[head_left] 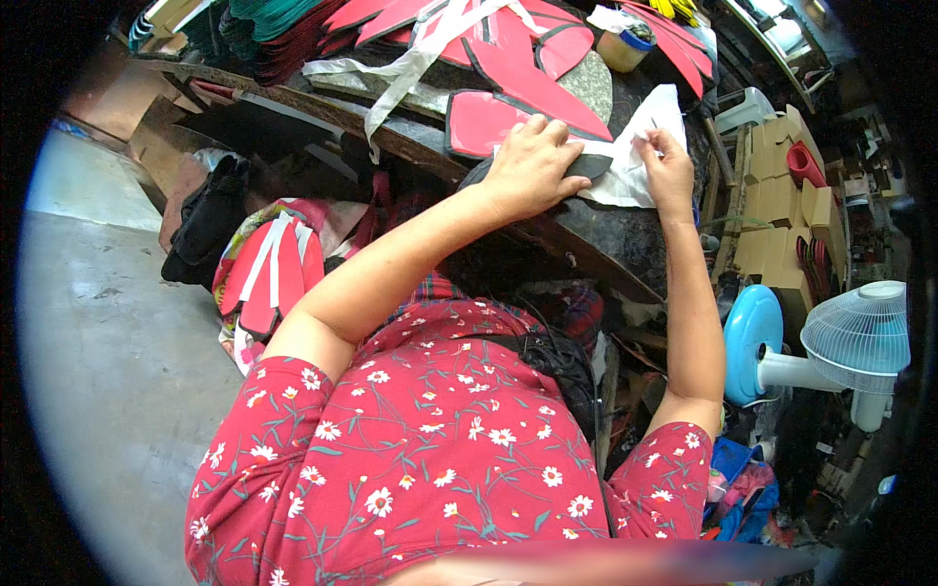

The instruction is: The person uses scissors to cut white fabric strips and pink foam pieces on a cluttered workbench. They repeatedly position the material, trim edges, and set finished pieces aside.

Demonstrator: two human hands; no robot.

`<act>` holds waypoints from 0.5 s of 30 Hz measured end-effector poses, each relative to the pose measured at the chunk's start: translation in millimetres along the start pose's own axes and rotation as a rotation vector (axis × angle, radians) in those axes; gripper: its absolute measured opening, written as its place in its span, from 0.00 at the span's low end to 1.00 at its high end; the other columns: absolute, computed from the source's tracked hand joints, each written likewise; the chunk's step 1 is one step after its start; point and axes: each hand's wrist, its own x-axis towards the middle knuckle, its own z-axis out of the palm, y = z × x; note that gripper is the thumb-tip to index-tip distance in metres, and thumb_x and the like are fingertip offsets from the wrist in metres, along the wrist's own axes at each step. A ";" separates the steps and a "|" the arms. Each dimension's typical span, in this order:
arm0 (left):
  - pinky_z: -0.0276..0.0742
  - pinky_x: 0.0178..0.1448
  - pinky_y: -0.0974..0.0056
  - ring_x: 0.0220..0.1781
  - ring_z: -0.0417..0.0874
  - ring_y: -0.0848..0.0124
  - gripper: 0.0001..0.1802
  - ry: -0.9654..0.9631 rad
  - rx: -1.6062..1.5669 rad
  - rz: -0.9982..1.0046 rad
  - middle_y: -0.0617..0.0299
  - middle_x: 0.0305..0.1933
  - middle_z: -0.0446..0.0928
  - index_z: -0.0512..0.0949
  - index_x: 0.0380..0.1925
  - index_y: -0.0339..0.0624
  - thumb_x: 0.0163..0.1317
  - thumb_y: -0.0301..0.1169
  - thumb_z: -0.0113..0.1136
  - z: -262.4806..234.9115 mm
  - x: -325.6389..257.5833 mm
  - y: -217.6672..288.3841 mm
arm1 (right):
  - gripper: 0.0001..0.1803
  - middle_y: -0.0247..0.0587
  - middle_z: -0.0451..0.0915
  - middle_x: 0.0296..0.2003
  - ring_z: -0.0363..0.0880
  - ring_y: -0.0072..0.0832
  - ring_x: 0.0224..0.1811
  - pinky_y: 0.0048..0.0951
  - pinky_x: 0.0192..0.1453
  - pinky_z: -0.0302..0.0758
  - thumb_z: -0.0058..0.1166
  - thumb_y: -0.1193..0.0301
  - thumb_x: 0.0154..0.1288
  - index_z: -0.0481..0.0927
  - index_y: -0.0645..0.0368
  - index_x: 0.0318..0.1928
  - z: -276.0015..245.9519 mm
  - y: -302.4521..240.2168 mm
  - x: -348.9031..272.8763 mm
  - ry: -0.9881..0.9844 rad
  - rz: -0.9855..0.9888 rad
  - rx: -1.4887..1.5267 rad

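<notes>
At the table's near edge, my left hand (532,168) lies bent over a dark, rounded, sole-shaped piece (589,166), its thumb along the near side. Most of that piece is hidden under the hand. To its right, my right hand (670,174) has its fingertips pinched at a crumpled white sheet (625,181), which spreads beneath and behind the dark piece. Just beyond my left hand is a red, black-edged piece (471,122), and a longer red piece (537,90) slants past it.
More red pieces and a white strip (396,95) cover the table's back. A small tub (625,49) stands at the far right. On the right are cardboard boxes (772,156) and a fan (855,337). Red pieces with white strips (274,273) rest at the left, below table height.
</notes>
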 end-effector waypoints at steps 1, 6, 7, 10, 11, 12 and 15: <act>0.72 0.59 0.50 0.56 0.74 0.55 0.27 0.004 -0.053 -0.022 0.54 0.49 0.77 0.81 0.52 0.46 0.59 0.51 0.64 -0.3 1.5 -1.7 | 0.09 0.33 0.84 0.35 0.79 0.25 0.39 0.27 0.45 0.75 0.62 0.68 0.65 0.83 0.58 0.42 -1.6 -5.1 0.3 -0.038 0.150 0.346; 0.76 0.56 0.59 0.51 0.80 0.64 0.26 0.041 -0.654 -0.270 0.52 0.51 0.79 0.81 0.53 0.40 0.60 0.46 0.68 -3.3 21.9 -5.2 | 0.05 0.28 0.81 0.30 0.75 0.13 0.31 0.18 0.36 0.69 0.62 0.71 0.67 0.82 0.60 0.39 -16.9 -48.7 -8.4 -0.375 0.402 0.665; 0.79 0.47 0.63 0.42 0.85 0.65 0.25 0.068 -0.782 -0.285 0.48 0.43 0.84 0.83 0.47 0.34 0.58 0.44 0.69 -4.2 25.8 -3.5 | 0.06 0.28 0.81 0.31 0.76 0.14 0.31 0.19 0.38 0.69 0.62 0.71 0.67 0.82 0.61 0.39 -17.3 -57.2 -12.5 -0.398 0.401 0.712; 0.78 0.43 0.66 0.40 0.83 0.73 0.19 -0.026 -1.043 -0.311 0.54 0.37 0.85 0.83 0.43 0.31 0.59 0.37 0.68 -10.8 30.6 -1.8 | 0.06 0.24 0.80 0.31 0.73 0.13 0.32 0.18 0.41 0.67 0.64 0.69 0.66 0.81 0.56 0.38 -19.1 -73.4 -21.1 -0.449 0.308 0.802; 0.76 0.42 0.68 0.38 0.80 0.77 0.14 0.042 -1.148 -0.301 0.60 0.32 0.83 0.84 0.39 0.31 0.60 0.33 0.66 -12.3 29.8 0.7 | 0.07 0.27 0.82 0.34 0.76 0.14 0.34 0.20 0.44 0.71 0.64 0.70 0.65 0.82 0.59 0.40 -16.9 -76.3 -24.1 -0.439 0.332 0.816; 0.76 0.42 0.68 0.37 0.79 0.77 0.13 0.049 -1.162 -0.338 0.62 0.33 0.83 0.84 0.39 0.33 0.61 0.33 0.66 -14.7 28.3 1.2 | 0.07 0.28 0.82 0.34 0.77 0.15 0.35 0.20 0.44 0.72 0.64 0.70 0.65 0.83 0.60 0.40 -16.9 -77.9 -27.2 -0.461 0.381 0.802; 0.74 0.41 0.69 0.34 0.78 0.78 0.09 0.127 -1.295 -0.418 0.67 0.33 0.81 0.83 0.37 0.39 0.65 0.34 0.64 -21.5 23.8 -0.9 | 0.09 0.31 0.83 0.33 0.79 0.17 0.34 0.21 0.43 0.75 0.64 0.69 0.66 0.84 0.61 0.41 -17.2 -78.8 -33.0 -0.558 0.435 0.706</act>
